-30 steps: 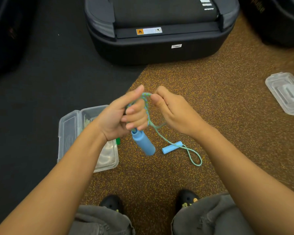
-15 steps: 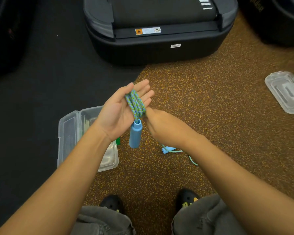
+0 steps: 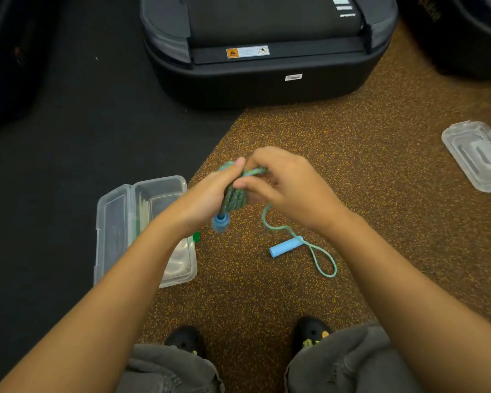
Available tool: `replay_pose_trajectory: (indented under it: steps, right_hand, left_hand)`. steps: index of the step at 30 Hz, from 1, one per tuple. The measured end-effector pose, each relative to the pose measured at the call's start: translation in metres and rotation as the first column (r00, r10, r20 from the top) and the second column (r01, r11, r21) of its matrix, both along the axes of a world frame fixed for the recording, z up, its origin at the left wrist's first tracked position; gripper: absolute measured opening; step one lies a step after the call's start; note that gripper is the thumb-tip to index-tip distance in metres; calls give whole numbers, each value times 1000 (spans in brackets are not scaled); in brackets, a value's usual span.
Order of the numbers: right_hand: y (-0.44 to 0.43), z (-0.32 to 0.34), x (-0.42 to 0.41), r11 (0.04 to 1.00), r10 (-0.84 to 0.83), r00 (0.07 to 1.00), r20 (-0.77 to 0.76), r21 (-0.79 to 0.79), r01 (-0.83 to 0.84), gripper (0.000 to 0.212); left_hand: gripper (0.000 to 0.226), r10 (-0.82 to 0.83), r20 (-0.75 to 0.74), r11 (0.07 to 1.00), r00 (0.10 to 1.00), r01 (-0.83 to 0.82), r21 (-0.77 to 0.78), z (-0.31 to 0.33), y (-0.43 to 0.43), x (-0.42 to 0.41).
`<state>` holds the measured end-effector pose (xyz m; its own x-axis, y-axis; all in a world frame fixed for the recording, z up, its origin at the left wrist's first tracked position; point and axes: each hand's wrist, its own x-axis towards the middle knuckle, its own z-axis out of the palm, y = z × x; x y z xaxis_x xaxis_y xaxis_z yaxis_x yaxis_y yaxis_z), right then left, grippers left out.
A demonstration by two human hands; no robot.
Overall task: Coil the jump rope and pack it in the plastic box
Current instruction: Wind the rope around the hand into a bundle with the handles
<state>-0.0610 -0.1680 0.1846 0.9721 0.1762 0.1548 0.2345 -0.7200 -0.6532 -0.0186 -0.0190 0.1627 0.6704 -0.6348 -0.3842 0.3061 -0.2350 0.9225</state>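
Note:
My left hand (image 3: 207,197) holds a bundle of coiled blue-green jump rope (image 3: 234,198), and one blue handle (image 3: 220,222) hangs below the palm. Over the top of the coil, my right hand (image 3: 287,188) pinches a strand of the rope. The loose rope (image 3: 322,258) trails down to the floor in a loop beside the second blue handle (image 3: 286,246), which lies on the brown carpet. The clear plastic box (image 3: 165,188) lies open on the floor to the left, partly hidden by my left forearm.
A large black case (image 3: 264,78) stands on the floor ahead. Another clear plastic box (image 3: 476,157) lies at the right edge. My shoes (image 3: 309,334) and knees are at the bottom. Dark mat covers the floor on the left, brown speckled carpet on the right.
My right hand has risen from below the coil to its top, carrying a strand over. My left fingers have closed around the bundle. The floor handle is uncovered again.

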Motion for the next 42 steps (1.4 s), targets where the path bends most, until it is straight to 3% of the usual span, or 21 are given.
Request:
replay_pose_trajectory:
  steps: [2, 5, 7, 10, 13, 15, 20, 25, 28, 30, 32, 34, 36, 42]
  right_hand:
    - [-6, 4, 3, 996, -31, 999, -20, 85, 32, 23]
    - [-9, 5, 5, 979, -36, 997, -63, 197, 48, 26]
    - [-7, 2, 5, 969, -24, 994, -111, 241, 50, 28]
    - [-6, -6, 5, 968, -36, 989, -146, 242, 71, 39]
    - [-2, -17, 3, 994, -20, 978, -205, 103, 42, 40]
    - [7, -24, -1, 1000, 13, 967, -254, 18, -8, 37]
    - [27, -31, -8, 992, 65, 951, -302, -81, -93, 29]
    - [28, -28, -12, 974, 115, 952, -282, -154, -164, 24]
    - [25, -23, -12, 971, 118, 961, -250, -176, -165, 23]
    - [21, -18, -10, 976, 117, 969, -217, -156, -153, 23]
    - [15, -13, -7, 986, 109, 977, -182, -104, -129, 21]
    - [9, -9, -5, 992, 90, 984, -152, -71, -102, 18]
    - [4, -7, -3, 995, 79, 985, -152, -40, -86, 16]
    - [-4, -6, 3, 990, 2, 996, -94, 138, 11, 24]
  left_hand:
    - [59, -115, -166, 987, 979, 94, -128, 8, 0, -2]
    - [69, -294, -242, 945, 924, 244, -215, 13, 3, -2]
    - [64, -351, -273, 912, 896, 262, -314, 13, 7, -2]
    - [48, -368, -332, 836, 869, 152, -528, 14, 10, -1]
    - [40, -400, -467, 688, 788, -79, -721, 13, 12, 6]
    - [36, -368, -543, 609, 754, -246, -754, 12, 14, 10]
    - [37, 100, -561, 693, 822, -462, -554, 15, 8, 7]
    - [34, 323, -340, 806, 883, -445, -390, 7, 0, 7]
    - [28, 332, -70, 915, 941, -339, -219, -3, -1, 7]
    - [29, 225, 157, 974, 962, -225, -20, -6, -2, 3]
    - [42, 96, 280, 976, 955, -145, 161, -5, -2, -1]
    - [63, 0, 244, 968, 970, -61, 243, 0, -2, -4]
    - [74, -105, 134, 972, 985, 73, 221, 4, -3, -6]
    - [66, -235, -202, 970, 951, 216, -108, 11, 2, -3]
